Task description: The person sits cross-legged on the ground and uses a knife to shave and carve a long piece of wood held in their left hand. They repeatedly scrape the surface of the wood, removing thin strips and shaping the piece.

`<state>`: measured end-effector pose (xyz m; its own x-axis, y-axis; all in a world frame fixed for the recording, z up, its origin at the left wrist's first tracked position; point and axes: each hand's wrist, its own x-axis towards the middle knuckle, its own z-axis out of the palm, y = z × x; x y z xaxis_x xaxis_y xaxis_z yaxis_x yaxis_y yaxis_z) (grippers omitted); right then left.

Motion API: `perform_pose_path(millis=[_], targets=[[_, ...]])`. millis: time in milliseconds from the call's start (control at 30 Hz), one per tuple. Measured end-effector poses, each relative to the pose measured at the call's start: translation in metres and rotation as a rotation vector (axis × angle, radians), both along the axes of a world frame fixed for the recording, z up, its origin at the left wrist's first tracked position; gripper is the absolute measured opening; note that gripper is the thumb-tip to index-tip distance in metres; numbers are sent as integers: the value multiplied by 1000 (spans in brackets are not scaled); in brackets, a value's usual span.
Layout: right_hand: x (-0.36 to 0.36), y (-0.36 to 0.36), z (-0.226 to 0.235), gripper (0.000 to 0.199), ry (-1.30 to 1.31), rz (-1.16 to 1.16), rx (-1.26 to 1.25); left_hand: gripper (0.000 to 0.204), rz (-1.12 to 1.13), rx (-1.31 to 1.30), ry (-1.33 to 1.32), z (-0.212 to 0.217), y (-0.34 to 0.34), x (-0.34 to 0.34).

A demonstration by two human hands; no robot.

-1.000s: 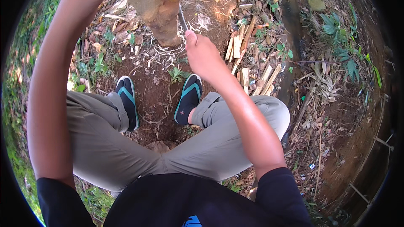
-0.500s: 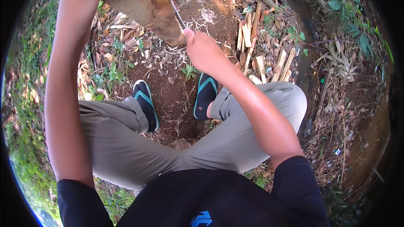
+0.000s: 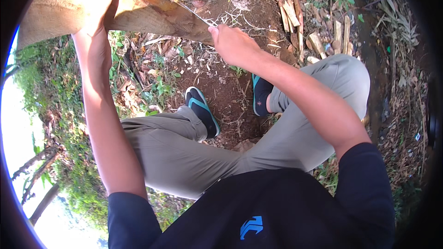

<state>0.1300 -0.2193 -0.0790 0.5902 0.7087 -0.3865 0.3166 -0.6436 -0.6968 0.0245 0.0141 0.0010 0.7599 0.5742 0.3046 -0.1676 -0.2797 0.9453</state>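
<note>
A broad pale wooden board (image 3: 152, 16) with a darker brown patch reaches from the upper left toward the middle, narrowing to the right. My left hand (image 3: 95, 39) is closed on its near edge, the thumb lying across the sunlit face and the other fingers hidden behind. At the narrow right end my right hand (image 3: 234, 44) is a fist with its thumb on top, gripping the board's tip. A thin light line runs along the far edge to that fist; whether it is the board's rim or a separate thin piece, I cannot tell.
Split wood sticks (image 3: 290, 11) and short pieces (image 3: 339, 37) lie at the upper right. My shoes (image 3: 201, 110) rest on brown soil (image 3: 226, 92) below the board. Leaf litter and green plants (image 3: 159, 87) are to the left, dry fronds (image 3: 399, 41) far right.
The view has swung left, so legs and ground appear farther right. The board now lies flatter, showing more of its face, with both hands still on it.
</note>
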Motion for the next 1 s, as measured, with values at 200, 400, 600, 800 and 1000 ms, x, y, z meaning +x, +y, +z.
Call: perform_pose_path(millis=[200, 400, 600, 800, 1000], targets=[[-3, -2, 18, 54, 16, 31, 20, 58, 25, 14, 36, 10, -12, 3], [-8, -3, 2, 49, -63, -45, -20, 41, 173, -53, 85, 16, -15, 10], [-2, 3, -28, 53, 2, -32, 23, 40, 138, -156, -72, 12, -9, 14], [23, 7, -17, 54, 366, -30, -76, 38, 179, -215, 4, 18, -9, 9], [3, 10, -1, 51, -66, 37, 161, 37, 123, -176, -52, 14, -9, 12]])
